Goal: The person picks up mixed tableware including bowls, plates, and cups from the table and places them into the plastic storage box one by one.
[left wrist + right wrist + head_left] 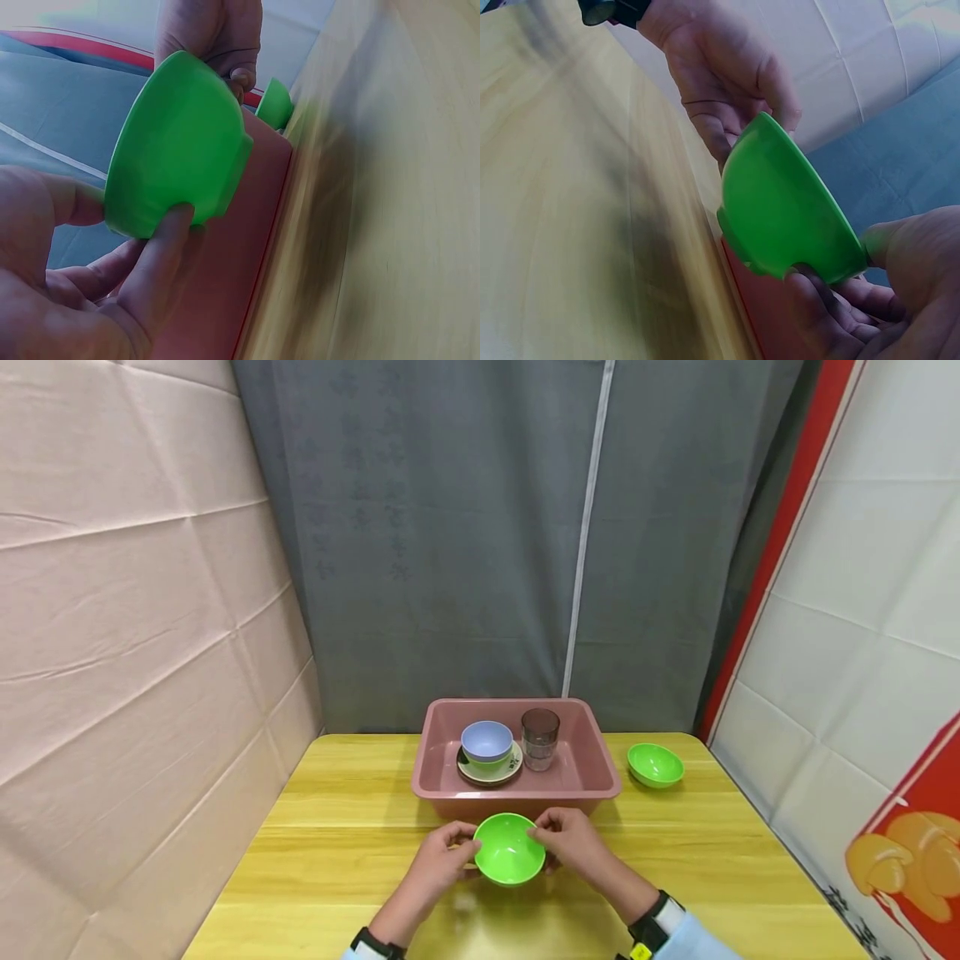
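Observation:
A bright green bowl (510,852) is held above the table in front of the pink basin, tilted so its inside shows in the head view. My left hand (444,860) pinches its left rim, thumb at the edge and fingers under the outer wall, as the left wrist view shows on the bowl (176,150). On the opposite side my right hand (576,843) grips the right rim the same way; the right wrist view shows its fingers (817,307) against the bowl's underside.
Behind the bowl stands a pink basin (517,795). Inside are a blue bowl (487,740) stacked over a green one on plates (512,766), and stacked glasses (540,735). Another green bowl (656,766) sits on the wooden table (322,852) to the right. A grey curtain (450,543) hangs behind.

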Demonstrator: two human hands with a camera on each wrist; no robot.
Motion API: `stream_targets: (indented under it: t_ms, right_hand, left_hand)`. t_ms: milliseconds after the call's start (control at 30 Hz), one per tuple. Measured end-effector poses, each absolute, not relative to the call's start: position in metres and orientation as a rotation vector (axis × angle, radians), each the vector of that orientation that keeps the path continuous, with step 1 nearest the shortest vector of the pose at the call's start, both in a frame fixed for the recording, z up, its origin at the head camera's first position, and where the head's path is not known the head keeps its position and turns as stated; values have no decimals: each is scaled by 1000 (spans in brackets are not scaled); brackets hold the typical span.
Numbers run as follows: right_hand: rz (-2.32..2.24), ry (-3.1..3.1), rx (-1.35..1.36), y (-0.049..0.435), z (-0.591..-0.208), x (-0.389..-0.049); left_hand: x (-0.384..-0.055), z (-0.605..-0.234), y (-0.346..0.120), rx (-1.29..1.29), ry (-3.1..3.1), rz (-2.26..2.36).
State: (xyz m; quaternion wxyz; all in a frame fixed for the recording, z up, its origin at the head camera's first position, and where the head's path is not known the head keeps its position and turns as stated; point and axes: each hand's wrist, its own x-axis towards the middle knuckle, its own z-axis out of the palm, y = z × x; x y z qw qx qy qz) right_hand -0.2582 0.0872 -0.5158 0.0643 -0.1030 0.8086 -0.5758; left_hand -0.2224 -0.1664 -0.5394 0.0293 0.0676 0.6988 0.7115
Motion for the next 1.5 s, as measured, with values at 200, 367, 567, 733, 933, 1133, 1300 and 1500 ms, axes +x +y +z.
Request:
stream_targets:
  t_ms: [200, 367, 567, 733, 933, 1133, 1300, 1500]
  right_hand:
    - [-1753, 2446, -320, 87, -518, -258]
    - [-1746, 2456, -327, 86, -517, -258]
    - [-1753, 2442, -360, 87, -515, -257]
    - [-1734, 2433, -430, 87, -515, -258]
    - [-1733, 2404, -487, 88, -515, -258]
    - [-1735, 2381, -534, 92, -517, -259]
    - [-1691, 2429, -586, 103, -518, -258]
    - [-1298, 2852, -727, 125, -528, -263]
  left_hand:
    - [-221, -536, -165, 176, 2170, 2195]
    - [-223, -536, -166, 158, 2196, 2174]
    - [-223, -535, -168, 145, 2221, 2146]
    - [-222, -532, -172, 145, 2237, 2127]
    - [-222, -529, -175, 160, 2262, 2107]
    - [-224, -529, -179, 175, 2280, 2078]
    - [-225, -526, -186, 177, 2300, 2044]
    - [-228, -513, -193, 201, 2317, 2001]
